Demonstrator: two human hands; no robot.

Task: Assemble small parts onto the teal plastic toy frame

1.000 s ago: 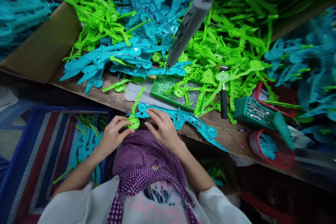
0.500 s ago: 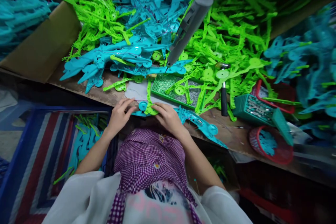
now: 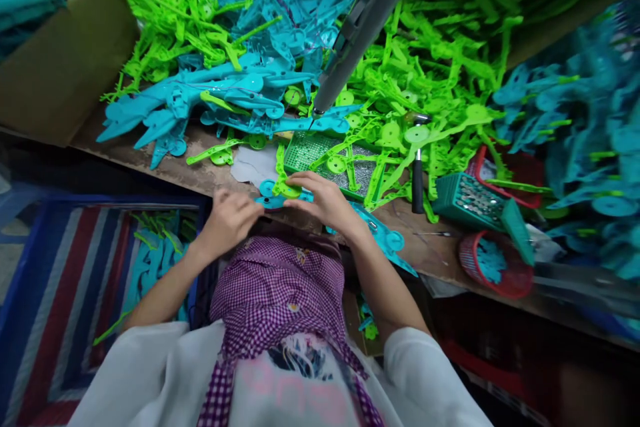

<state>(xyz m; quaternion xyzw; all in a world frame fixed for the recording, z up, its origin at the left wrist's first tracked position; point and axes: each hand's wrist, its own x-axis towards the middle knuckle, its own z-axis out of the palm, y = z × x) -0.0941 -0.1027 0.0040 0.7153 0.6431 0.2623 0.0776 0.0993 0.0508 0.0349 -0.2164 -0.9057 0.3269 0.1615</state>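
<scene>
My right hand (image 3: 325,201) has the round end of a lime-green plastic arm piece (image 3: 287,188) pinched between thumb and fingers, its narrow stem pointing away from me toward the piles. That disc sits over the turquoise plastic body piece (image 3: 270,201), which lies along the front edge of the wooden workbench (image 3: 170,177); its round blue end shows just left of the green disc, and its other end comes out beyond my right wrist, sloping off to the right. My left hand (image 3: 230,217) is half curled at the left end of the turquoise piece, fingertips close to it; I cannot tell whether they touch it or grasp anything small. Past my hands, a scrap of pale sheet (image 3: 250,165) lies on the wood beside a green perforated tray (image 3: 306,150) that holds small metal bits, with more lime-green arms across it. A grey power screwdriver (image 3: 357,40) slants down above the bench, its tip over the back left of that tray. To the right lie a black-handled hammer (image 3: 417,183), a green box (image 3: 447,197) of metal parts, and a red basket (image 3: 521,280) with small turquoise pieces inside. Lime-green and turquoise parts are heaped across the back, and a cardboard box (image 3: 75,60) stands at the left.
</scene>
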